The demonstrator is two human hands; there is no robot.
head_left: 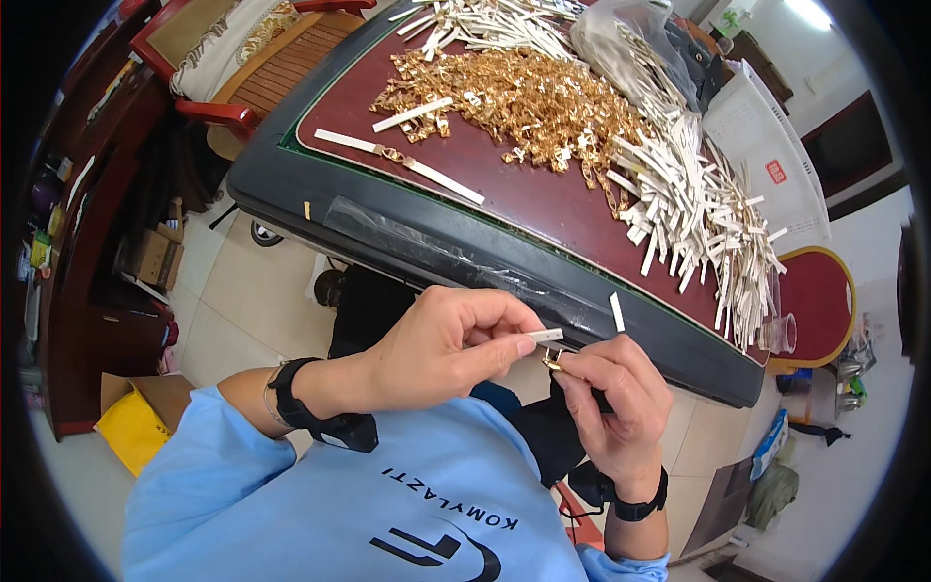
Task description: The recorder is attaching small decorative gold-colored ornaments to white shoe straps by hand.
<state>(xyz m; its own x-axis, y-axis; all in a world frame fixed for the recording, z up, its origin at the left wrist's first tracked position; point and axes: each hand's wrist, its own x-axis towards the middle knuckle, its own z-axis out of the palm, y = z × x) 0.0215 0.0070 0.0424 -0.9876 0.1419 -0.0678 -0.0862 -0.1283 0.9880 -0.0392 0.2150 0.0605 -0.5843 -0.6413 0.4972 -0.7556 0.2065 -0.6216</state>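
Between the thumb and fingers of my left hand [451,339] is a white strip [546,336], its end poking out toward the right. My right hand [618,393] pinches a small gold metal buckle [552,360] with thin prongs, just below the strip's end; I cannot tell whether the two touch. Both hands are held in front of the table's near edge. On the tabletop lies a gold buckle [392,154] with a white strip [441,179] at either side of it. One short white strip [617,312] rests on the dark rim near my right hand.
A heap of gold buckles [514,97] covers the middle of the dark red table [359,194]. White strips [689,204] are piled at the right and far side, near a plastic bag [621,44]. Beyond stand a white crate [766,145], a red chair [819,301] and a wooden armchair [218,107].
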